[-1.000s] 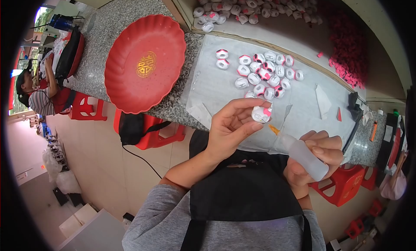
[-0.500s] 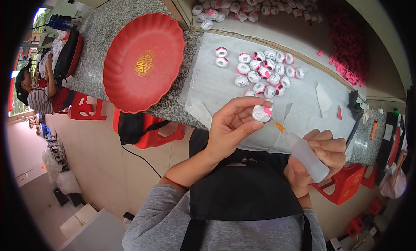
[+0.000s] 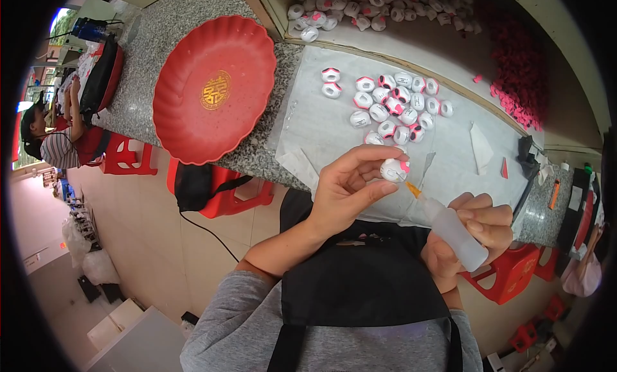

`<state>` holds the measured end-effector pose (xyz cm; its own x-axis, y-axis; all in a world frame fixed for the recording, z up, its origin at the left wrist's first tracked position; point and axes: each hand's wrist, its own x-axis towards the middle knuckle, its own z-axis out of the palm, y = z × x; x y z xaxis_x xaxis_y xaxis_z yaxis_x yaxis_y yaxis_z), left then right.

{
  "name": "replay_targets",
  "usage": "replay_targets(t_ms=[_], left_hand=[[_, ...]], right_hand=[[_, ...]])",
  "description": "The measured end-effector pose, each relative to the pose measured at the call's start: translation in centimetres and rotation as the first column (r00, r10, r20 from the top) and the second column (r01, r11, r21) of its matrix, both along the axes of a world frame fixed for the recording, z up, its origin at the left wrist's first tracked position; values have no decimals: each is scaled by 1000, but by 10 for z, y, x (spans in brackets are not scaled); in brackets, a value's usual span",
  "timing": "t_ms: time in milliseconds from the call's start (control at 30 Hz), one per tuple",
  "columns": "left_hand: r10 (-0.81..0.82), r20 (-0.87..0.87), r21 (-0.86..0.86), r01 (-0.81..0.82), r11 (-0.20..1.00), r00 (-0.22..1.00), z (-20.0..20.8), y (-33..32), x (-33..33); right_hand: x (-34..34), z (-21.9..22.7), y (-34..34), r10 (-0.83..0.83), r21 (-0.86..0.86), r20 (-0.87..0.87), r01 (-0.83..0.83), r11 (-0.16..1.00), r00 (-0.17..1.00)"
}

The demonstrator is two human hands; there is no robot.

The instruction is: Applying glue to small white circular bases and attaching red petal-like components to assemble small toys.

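Between the thumb and fingers of my left hand (image 3: 350,189) is a small white rounded piece (image 3: 394,171) with a pink patch on its upper right. My right hand (image 3: 472,230) is wrapped round a translucent white squeeze bottle (image 3: 455,236), which tilts up to the left. Its thin orange nozzle (image 3: 413,190) points at the lower right of the white piece; whether the tip touches it I cannot tell. Beyond my hands, several similar white pieces with pink or black parts (image 3: 396,105) lie loosely grouped on a white sheet (image 3: 450,160).
A red scalloped tray (image 3: 186,124) sits on the speckled counter (image 3: 148,44) at the left. Heaps of white pieces (image 3: 385,6) and pink bits (image 3: 514,70) fill the compartment at the back. Paper scraps (image 3: 480,149) lie at the right. Another person (image 3: 61,141) works at far left.
The white piece has turned in my left fingers and shifted slightly right. My right hand and the bottle stay almost where they were.
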<state>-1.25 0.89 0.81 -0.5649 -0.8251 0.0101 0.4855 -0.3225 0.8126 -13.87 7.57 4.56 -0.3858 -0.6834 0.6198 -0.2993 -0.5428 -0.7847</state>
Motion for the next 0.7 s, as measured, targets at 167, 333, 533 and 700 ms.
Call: replay_targets(t_ms=[167, 333, 533, 700], left_hand=[[27, 42, -131, -21, 991, 999, -2, -2, 0], [39, 72, -204, -23, 979, 997, -3, -2, 0], [50, 116, -229, -23, 973, 992, -6, -3, 0], [68, 107, -268, -37, 963, 992, -7, -4, -3]], right_hand=[[-4, 2, 1, 104, 36, -29, -103, 994, 994], [-2, 0, 2, 106, 45, -22, -105, 994, 994], [-5, -2, 3, 146, 47, -20, -145, 988, 989], [-11, -6, 3, 92, 19, -57, -91, 996, 994]])
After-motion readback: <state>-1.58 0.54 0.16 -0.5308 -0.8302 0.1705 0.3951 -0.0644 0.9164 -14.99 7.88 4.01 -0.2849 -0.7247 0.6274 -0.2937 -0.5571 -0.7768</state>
